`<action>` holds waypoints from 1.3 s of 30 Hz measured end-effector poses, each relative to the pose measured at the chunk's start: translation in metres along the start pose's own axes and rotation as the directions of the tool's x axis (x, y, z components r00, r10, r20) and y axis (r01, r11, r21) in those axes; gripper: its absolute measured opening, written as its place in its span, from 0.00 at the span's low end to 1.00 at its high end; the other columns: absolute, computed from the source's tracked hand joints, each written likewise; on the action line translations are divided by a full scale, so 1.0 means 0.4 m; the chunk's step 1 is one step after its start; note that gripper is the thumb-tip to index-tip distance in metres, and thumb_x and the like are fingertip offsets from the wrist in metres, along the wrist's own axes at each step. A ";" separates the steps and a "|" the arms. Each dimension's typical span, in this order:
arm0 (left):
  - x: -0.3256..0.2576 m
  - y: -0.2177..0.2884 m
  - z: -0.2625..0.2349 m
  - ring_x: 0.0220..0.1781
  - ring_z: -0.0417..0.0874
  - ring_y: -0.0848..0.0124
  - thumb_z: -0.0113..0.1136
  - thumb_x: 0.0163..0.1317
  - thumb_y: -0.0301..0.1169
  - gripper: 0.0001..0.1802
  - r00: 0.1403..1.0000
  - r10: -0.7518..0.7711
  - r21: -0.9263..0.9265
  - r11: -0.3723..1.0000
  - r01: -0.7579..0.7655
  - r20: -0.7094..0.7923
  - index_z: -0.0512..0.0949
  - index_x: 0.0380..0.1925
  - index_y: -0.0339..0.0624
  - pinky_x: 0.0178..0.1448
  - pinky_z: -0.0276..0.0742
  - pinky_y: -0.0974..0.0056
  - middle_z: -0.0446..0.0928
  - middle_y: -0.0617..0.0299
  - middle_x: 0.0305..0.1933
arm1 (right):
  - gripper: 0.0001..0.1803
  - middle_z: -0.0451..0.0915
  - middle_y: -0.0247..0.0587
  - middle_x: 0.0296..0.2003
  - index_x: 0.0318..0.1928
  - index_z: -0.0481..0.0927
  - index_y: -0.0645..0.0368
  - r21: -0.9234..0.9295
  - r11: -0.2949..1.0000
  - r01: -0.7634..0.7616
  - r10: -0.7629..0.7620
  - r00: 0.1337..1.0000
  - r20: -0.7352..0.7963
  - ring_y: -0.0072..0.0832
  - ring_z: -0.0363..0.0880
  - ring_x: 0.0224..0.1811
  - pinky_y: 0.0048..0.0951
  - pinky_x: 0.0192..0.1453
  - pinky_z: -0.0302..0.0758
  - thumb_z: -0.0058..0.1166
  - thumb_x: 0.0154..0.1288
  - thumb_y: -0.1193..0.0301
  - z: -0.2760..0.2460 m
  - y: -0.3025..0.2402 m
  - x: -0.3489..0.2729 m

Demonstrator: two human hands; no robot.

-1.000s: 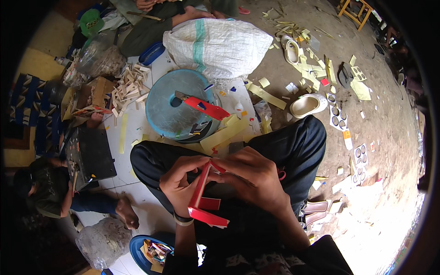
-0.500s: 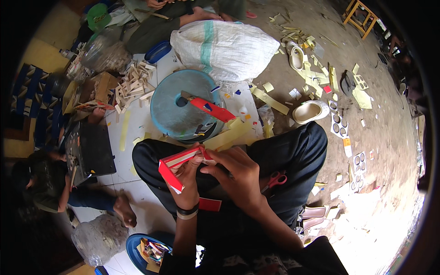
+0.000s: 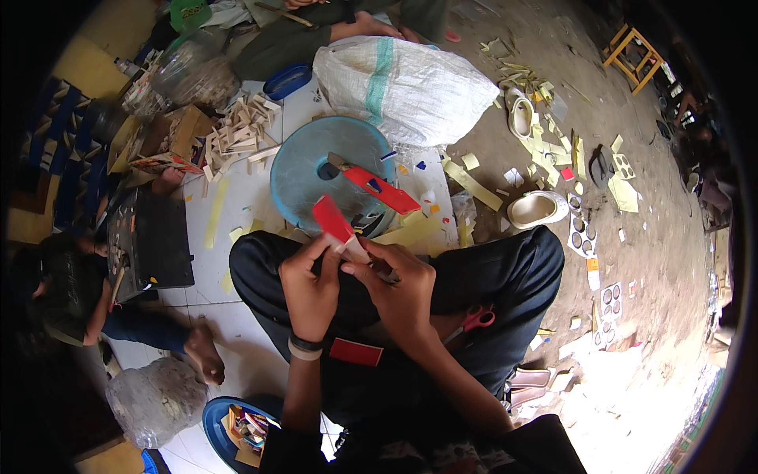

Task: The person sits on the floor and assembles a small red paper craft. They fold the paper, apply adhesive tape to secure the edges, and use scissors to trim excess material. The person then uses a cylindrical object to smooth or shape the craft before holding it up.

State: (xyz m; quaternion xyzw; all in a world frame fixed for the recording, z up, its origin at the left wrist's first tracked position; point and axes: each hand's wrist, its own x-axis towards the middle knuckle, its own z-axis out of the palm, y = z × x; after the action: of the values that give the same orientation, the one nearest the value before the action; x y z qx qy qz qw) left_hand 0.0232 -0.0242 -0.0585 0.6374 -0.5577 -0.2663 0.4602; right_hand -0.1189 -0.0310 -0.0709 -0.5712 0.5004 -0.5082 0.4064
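Above my lap, my left hand (image 3: 309, 280) is closed around a narrow wooden piece covered in red sticker (image 3: 333, 220), its red face tilted up and away. The fingers of my right hand (image 3: 401, 291) pinch its pale near end, so both hands touch it. What lies right between the fingertips is partly hidden. On my dark trousers rests a flat red rectangle (image 3: 356, 352). Scissors with pink-red handles (image 3: 478, 317) lie by my right thigh. Beyond my hands, a round blue-grey plastic stool or tub (image 3: 296, 189) carries a red strip (image 3: 379, 189) and a blade-like tool (image 3: 335, 161).
A white woven sack (image 3: 426, 87) lies behind the round tub. Small wooden pieces (image 3: 241, 134) are heaped at the far left. Yellow paper scraps (image 3: 472, 186) and pale clogs (image 3: 537, 209) are on the right. A blue basin (image 3: 212, 426) sits near left, and another person's foot (image 3: 205, 355) is beside me.
The red-covered piece has turned in my hands: its angled frame shape showed before, now a flat red face points up and away. My left hand has shifted slightly left and rotated.
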 end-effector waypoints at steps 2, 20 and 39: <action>0.027 -0.001 -0.002 0.39 0.89 0.72 0.66 0.71 0.21 0.09 0.999 0.044 0.020 0.999 -0.044 -0.019 0.88 0.49 0.33 0.46 0.81 0.66 0.90 0.51 0.39 | 0.21 0.88 0.46 0.37 0.52 0.89 0.66 0.019 0.999 -0.049 0.049 0.999 0.001 0.26 0.85 0.31 0.31 0.39 0.82 0.79 0.60 0.72 0.015 0.001 0.014; 0.110 -0.090 -0.019 0.41 0.91 0.72 0.68 0.71 0.24 0.10 0.994 -0.079 -0.184 0.979 0.090 0.069 0.87 0.49 0.31 0.47 0.84 0.66 0.91 0.52 0.41 | 0.20 0.90 0.40 0.33 0.52 0.89 0.68 0.148 0.971 -0.190 0.171 0.977 0.128 0.18 0.84 0.33 0.25 0.37 0.78 0.78 0.64 0.70 0.073 0.059 0.076; 0.383 -0.147 -0.111 0.50 0.84 0.45 0.64 0.67 0.23 0.07 0.734 0.278 0.395 0.698 -0.597 0.620 0.85 0.43 0.36 0.56 0.80 0.47 0.83 0.48 0.45 | 0.23 0.85 0.62 0.45 0.63 0.76 0.59 -0.470 0.839 0.272 -0.088 0.922 0.376 0.61 0.86 0.46 0.57 0.50 0.79 0.62 0.70 0.76 -0.069 0.136 0.252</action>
State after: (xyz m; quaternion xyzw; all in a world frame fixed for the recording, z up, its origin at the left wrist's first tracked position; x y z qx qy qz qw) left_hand 0.1245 -0.1606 -0.0646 0.4902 -0.8526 -0.1241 0.1321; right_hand -0.1564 -0.1383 -0.1019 -0.7826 0.4831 -0.2861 0.2689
